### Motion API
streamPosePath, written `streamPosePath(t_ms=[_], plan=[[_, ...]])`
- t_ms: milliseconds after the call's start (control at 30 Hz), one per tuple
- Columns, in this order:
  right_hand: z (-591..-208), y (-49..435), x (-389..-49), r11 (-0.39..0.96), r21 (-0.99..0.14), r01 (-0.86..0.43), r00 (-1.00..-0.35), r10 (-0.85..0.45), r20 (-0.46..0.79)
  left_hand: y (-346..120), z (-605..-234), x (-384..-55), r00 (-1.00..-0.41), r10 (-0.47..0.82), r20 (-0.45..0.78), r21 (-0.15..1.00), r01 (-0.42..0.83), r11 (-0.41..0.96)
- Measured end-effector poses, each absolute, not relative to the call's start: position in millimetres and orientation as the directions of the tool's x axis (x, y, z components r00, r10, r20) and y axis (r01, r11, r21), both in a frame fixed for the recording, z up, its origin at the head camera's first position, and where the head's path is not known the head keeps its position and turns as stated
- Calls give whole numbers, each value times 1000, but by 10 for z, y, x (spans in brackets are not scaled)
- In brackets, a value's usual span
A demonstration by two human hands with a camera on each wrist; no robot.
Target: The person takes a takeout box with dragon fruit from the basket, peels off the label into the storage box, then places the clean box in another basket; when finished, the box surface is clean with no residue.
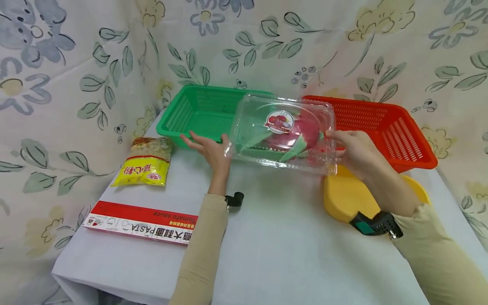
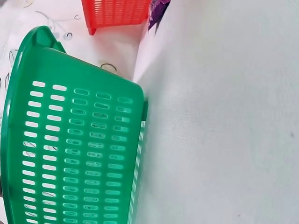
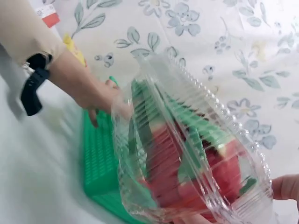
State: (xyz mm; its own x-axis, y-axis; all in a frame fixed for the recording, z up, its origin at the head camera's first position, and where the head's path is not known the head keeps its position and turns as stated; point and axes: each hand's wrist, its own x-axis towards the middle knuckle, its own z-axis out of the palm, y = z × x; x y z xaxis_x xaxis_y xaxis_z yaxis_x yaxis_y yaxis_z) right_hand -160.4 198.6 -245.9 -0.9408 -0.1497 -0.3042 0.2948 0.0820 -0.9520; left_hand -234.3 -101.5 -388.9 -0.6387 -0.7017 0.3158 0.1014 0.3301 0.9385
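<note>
A clear plastic clamshell box (image 1: 248, 127) with a red-and-green dragon fruit (image 1: 305, 131) inside is held up over the front of the green basket (image 1: 179, 106). My right hand (image 1: 356, 150) pinches the box's right end, thumb on top. My left hand (image 1: 211, 150) is at the box's left end with its fingers spread, close to the front rim of the green basket. In the right wrist view, the left hand (image 3: 91, 91) is partly hidden behind the box (image 3: 187, 154). The left wrist view shows the green basket's slotted side (image 2: 74, 135) but not the hand's fingers.
A red basket (image 1: 381, 114) stands at the back right, with a yellow container (image 1: 345, 195) before it under the right forearm. At left lie a yellow pasta bag (image 1: 146, 165) and a red-and-white pasta box (image 1: 141, 220). A purple wrapper (image 2: 158, 11) shows near the red basket.
</note>
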Motion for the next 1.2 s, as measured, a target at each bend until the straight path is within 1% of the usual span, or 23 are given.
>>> streamPosePath(t_ms=[100, 200, 367, 667, 933, 1067, 1200], plan=[[-2594, 2127, -1419, 12, -955, 298, -941, -165, -296, -1008, -3885, -2344, -663, -703, 259, 953, 55, 299], [-2693, 2189, -1299, -34, -955, 294, -943, -172, -284, -1019, -3858, -2341, -669, -704, 239, 958, 46, 282], [-2848, 2235, -1161, 6, -967, 256, -953, -166, -254, -1053, -3815, -2315, -662, -715, 224, 966, 54, 253], [-3071, 2336, -1024, 100, -965, 241, -956, -148, -254, -1044, -3724, -2294, -706, -687, 170, 976, 21, 219], [-3158, 2344, -1015, 136, -952, 276, -946, -134, -293, -1063, -3640, -2284, -720, -681, 131, 981, -4, 192], [-3194, 2333, -989, 127, -946, 299, -939, -136, -315, -1059, -3624, -2278, -724, -680, 120, 982, -13, 186], [-3209, 2322, -948, 162, -944, 289, -944, -114, -309, -1059, -3608, -2286, -720, -685, 111, 983, -19, 180]])
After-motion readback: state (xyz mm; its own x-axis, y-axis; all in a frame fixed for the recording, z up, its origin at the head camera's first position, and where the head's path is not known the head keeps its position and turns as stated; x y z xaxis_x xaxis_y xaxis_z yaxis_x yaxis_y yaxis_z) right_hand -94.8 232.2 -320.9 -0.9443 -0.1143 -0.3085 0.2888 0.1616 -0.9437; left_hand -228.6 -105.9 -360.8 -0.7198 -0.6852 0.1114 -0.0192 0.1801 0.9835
